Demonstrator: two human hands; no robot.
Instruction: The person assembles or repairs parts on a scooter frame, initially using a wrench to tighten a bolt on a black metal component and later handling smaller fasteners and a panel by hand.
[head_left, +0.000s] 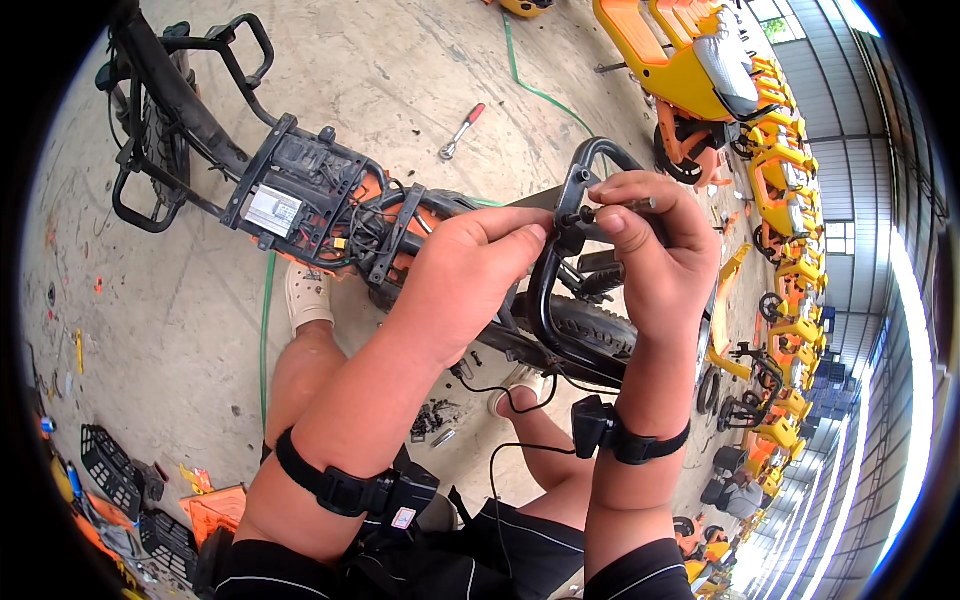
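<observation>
A stripped-down bike frame with a black tubular rack (548,310) stands in front of me. My right hand (665,250) pinches a short metal rod (638,205) between thumb and fingers. The rod's dark end meets a small black fitting (572,218) on the rack's upper bar. From the other side, my left hand (470,270) is closed, thumb and forefinger pressed together right against that fitting. Whatever lies between those left fingertips is hidden. Left of my hands, the frame's open middle carries a dark box (310,165) and tangled cables (365,220).
A red-handled ratchet wrench (465,130) lies on the concrete floor beyond the frame. Small dark screws (432,420) are piled near my feet. A green hose (540,92) crosses the floor. Yellow bikes (785,190) line the right side; black crates (110,470) sit lower left.
</observation>
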